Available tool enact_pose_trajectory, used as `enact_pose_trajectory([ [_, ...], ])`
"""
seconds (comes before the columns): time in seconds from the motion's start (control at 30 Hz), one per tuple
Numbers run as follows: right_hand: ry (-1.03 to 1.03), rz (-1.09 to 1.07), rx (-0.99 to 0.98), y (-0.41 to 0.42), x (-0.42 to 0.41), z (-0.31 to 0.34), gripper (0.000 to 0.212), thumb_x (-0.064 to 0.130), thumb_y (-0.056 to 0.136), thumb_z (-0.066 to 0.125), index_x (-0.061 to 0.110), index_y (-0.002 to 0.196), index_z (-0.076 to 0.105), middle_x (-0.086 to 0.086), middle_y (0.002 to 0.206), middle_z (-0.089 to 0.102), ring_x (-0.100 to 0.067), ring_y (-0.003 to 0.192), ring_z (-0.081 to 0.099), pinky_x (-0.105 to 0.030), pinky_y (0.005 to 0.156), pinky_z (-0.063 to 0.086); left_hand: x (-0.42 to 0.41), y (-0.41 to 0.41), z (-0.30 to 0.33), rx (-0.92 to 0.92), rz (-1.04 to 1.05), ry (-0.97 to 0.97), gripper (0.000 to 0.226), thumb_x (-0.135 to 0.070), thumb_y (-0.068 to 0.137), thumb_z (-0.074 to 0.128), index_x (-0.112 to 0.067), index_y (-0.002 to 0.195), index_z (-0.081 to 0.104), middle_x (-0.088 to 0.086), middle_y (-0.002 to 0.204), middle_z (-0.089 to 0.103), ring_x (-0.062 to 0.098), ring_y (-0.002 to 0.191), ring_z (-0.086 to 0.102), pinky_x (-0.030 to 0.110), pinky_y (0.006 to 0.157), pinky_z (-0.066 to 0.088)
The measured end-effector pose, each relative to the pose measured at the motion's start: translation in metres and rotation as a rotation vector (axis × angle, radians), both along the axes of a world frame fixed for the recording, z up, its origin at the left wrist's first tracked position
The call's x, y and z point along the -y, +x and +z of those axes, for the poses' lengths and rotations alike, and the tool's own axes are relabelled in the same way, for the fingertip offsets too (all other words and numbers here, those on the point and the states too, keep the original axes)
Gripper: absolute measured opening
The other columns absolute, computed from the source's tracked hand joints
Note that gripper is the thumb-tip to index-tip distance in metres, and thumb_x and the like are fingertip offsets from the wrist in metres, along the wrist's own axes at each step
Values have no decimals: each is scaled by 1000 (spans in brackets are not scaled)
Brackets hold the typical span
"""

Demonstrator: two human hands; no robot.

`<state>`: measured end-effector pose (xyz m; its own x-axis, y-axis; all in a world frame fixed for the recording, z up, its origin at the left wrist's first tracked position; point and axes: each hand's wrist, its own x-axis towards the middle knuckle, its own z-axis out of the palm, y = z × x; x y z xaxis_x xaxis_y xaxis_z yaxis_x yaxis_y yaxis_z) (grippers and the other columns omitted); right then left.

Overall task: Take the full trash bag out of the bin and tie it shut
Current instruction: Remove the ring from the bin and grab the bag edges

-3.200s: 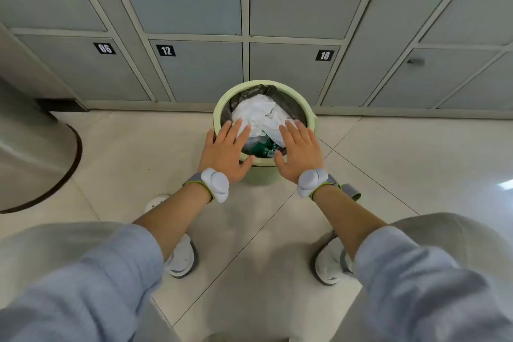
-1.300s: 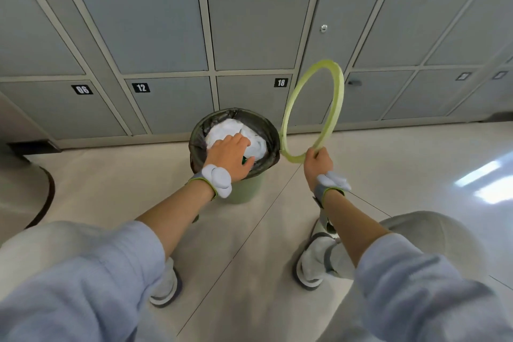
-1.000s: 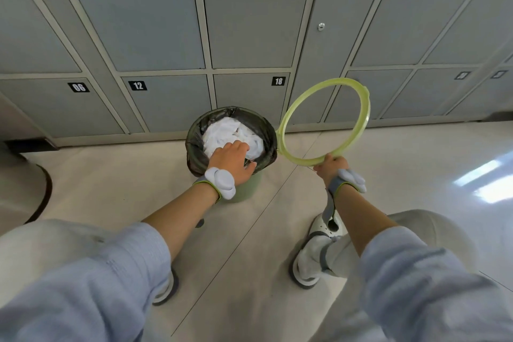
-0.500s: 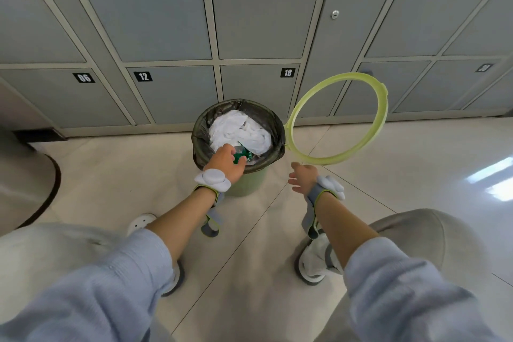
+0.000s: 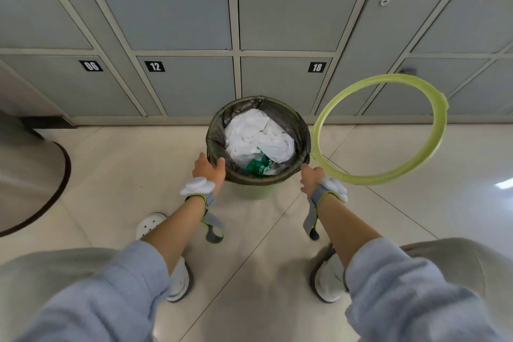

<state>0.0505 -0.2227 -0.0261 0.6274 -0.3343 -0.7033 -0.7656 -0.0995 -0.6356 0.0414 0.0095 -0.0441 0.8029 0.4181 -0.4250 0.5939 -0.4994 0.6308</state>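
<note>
Bag (image 5: 251, 178) sits in bin (image 5: 254, 192), frame centre. L hand (image 5: 208, 169) pinches its folded rim; R hand (image 5: 311, 179) grips ring (image 5: 388, 175), mid-right. Best drop ring, then peel rim evenly w/ both hands.

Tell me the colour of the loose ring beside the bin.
The ring is pale yellow-green, like the bin body; head view shows it best.

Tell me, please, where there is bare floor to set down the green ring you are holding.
Bare tile lies right of the bin, between the lockers and your right knee; more lies left, between bin and the round metal base. Nearest you, it is crowded by shoes and forearms.
</note>
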Motion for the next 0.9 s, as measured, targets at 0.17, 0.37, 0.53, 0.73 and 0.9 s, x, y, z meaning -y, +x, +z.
enact_pose_trajectory([
  [0.17,-27,-24,41,19,-4,-15,47,26,91,43,-5,126,43,-28,130,51,-42,119,50,-55,103,41,-7,18,-22,-62,54,-113,61,-38,98,34,0,144,20,21,152,27,37,137,31,40,111,27],
  [0.37,88,-183,95,32,-5,-33,34,13,93,37,1,122,50,-23,126,54,-38,116,53,-47,100,46,-6,37,-37,-52,317,-286,49,-25,101,22,7,134,39,26,144,39,39,131,39,37,109,31],
  [0.53,226,-359,100,36,-8,-35,23,7,94,33,8,84,54,-13,103,56,-25,94,51,-41,92,49,-16,39,-39,-74,478,-520,39,-23,97,35,6,117,53,20,115,55,36,100,52,39,85,45],
  [0.73,212,-366,109,34,-13,-27,31,11,99,28,-1,120,47,-19,137,48,-34,122,49,-47,103,42,-17,27,-32,-46,543,-733,17,-13,94,47,-6,81,56,13,87,57,20,66,54,39,86,49],
  [0.9,161,-325,62,24,-13,-23,37,12,98,37,-2,132,41,-16,123,55,-29,89,58,-42,81,51,-10,13,-19,-92,531,-789,13,-18,98,41,-7,98,49,7,74,52,18,63,52,40,88,46],
])
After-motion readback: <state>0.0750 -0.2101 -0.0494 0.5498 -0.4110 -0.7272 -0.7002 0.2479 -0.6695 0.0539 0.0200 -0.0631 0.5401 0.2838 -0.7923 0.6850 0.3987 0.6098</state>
